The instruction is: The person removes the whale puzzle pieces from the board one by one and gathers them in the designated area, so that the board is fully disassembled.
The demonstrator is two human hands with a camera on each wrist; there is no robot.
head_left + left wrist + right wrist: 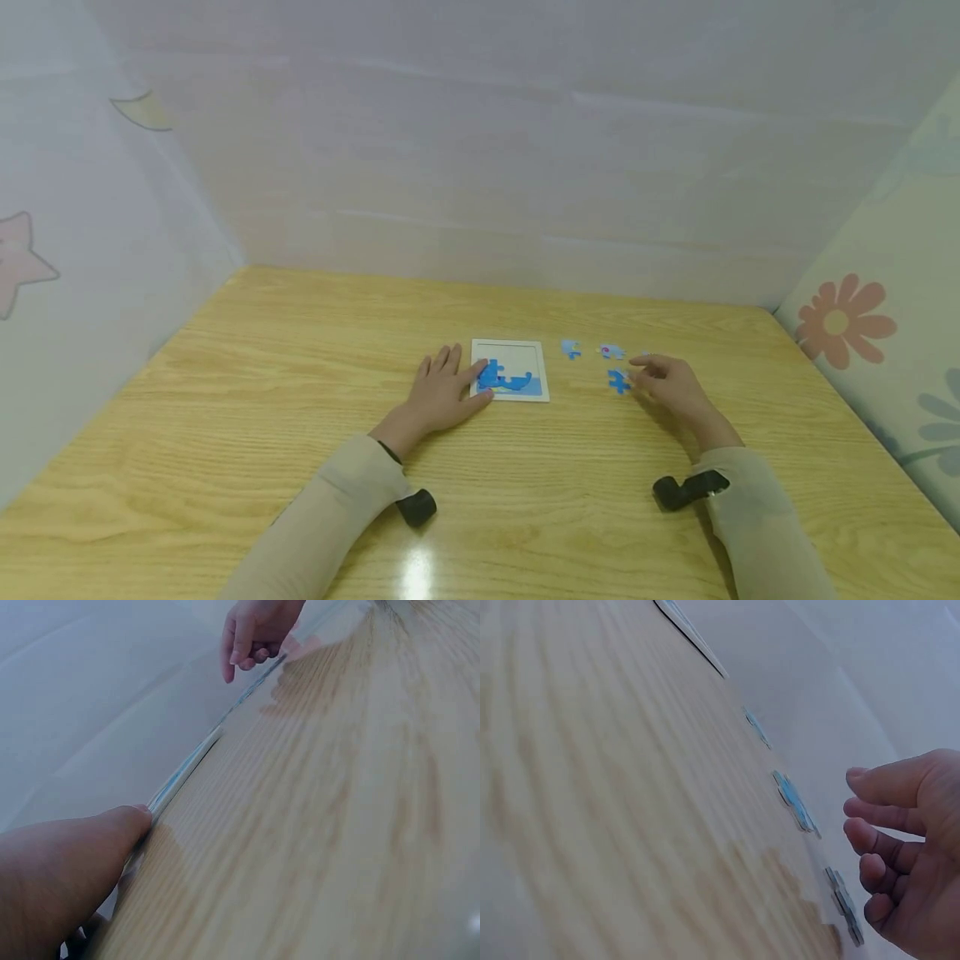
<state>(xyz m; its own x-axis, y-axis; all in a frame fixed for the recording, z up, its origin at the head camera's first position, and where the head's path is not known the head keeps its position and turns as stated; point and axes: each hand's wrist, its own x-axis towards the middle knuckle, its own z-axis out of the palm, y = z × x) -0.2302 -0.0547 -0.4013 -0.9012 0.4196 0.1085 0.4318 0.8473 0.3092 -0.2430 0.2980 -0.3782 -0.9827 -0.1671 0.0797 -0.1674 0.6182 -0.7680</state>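
Note:
A square jigsaw tray [547,367] with a pale rim lies flat, blue pieces fitted in its lower part. My left hand [438,396] rests at its left side with spread fingers, thumb and forefinger touching the rim; the left wrist view shows the thumb against the tray's edge [180,776]. Over the loose pieces on the right hovers my right hand [678,390], fingers loosely bent and nothing between them. Closest to its fingertips is a blue jigsaw piece [618,382]. In the right wrist view a gap separates the fingers from the jigsaw pieces [795,802].
Behind that blue piece lie a pale blue piece [571,349] and a piece with a pink mark [611,352]. Another piece is mostly hidden behind the right hand. Pale cloth walls [480,167] border the wooden table [300,333] at the back and sides.

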